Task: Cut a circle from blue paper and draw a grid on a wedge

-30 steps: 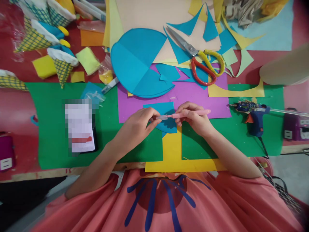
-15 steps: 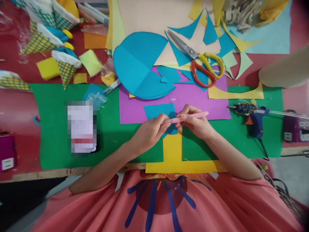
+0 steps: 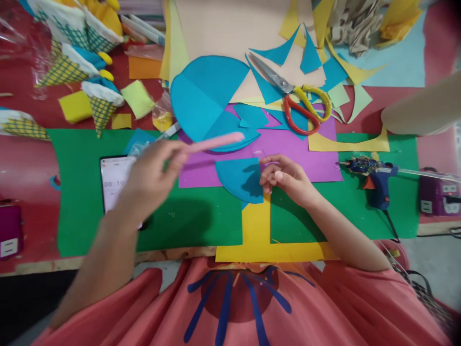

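A pink pen [image 3: 216, 142] is pinched in my left hand [image 3: 149, 178], which is raised and blurred over the left side, partly covering a phone [image 3: 112, 180]. My right hand [image 3: 288, 180] holds nothing; its fingers are loosely curled and apart at the right edge of a blue quarter-circle piece [image 3: 236, 179]. That piece lies across purple foam [image 3: 306, 163] and a green mat [image 3: 194, 221], above a yellow strip [image 3: 256, 226]. Behind it rests a large blue round shape [image 3: 205, 96] with fold-like lines.
Scissors [image 3: 288, 89] with red and yellow handles lie on blue scraps at the back. A glue gun [image 3: 378, 180] is at the right, below a pale cylinder [image 3: 421, 105]. Small cone-shaped cloth pieces [image 3: 103, 103] sit at the back left.
My left hand has moved left and a little up, carrying the pink pen away from my right hand. My right hand has let go of the pen and stayed near its place.
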`<state>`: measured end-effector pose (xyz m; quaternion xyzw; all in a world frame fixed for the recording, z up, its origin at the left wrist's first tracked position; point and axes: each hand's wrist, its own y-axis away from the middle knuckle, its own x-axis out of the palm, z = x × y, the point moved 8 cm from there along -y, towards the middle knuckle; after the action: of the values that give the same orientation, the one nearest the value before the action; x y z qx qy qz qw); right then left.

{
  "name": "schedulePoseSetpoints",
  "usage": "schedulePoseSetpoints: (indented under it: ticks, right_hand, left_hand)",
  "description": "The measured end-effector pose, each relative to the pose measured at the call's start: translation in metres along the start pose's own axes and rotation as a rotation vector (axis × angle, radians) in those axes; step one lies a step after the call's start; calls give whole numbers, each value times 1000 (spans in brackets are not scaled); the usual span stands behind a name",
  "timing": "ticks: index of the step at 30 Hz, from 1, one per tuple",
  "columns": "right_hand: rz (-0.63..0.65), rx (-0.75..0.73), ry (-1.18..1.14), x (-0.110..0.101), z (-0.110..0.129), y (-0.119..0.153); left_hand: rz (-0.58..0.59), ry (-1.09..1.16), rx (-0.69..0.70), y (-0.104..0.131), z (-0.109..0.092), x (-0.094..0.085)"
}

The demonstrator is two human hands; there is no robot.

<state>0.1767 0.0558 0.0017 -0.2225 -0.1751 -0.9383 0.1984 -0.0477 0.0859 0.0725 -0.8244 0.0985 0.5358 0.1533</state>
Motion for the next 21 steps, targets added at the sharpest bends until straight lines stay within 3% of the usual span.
schedulePoseSetpoints:
  ticks: [2, 3, 5, 7, 9, 11, 16, 21]
  right_hand:
    - [-76, -11, 9, -9, 3, 0]
    - [-96, -14, 10, -12, 3, 0]
    - [-112, -14, 16, -15, 3, 0]
    - [-114, -6, 39, -16, 1, -1]
    - [-109, 3, 60, -16, -2, -1]
    - [-102, 11, 67, -16, -3, -2]
    - [-99, 18, 76, -16, -4, -2]
    - [-104, 21, 69, -16, -4, -3]
  left_hand:
    - [-62, -198, -139, -1, 50, -22]
    - [-54, -237, -123, -2, 66, -29]
    - [48, -298, -69, -8, 88, -31]
    - [20, -316, -161, -21, 105, -40]
    - [-75, -290, -288, -44, 111, -52]
    - [-26, -256, -338, -77, 110, -50]
    - [211, -531, -148, -166, 99, -26]
    - [323, -731, -110, -207, 119, -7]
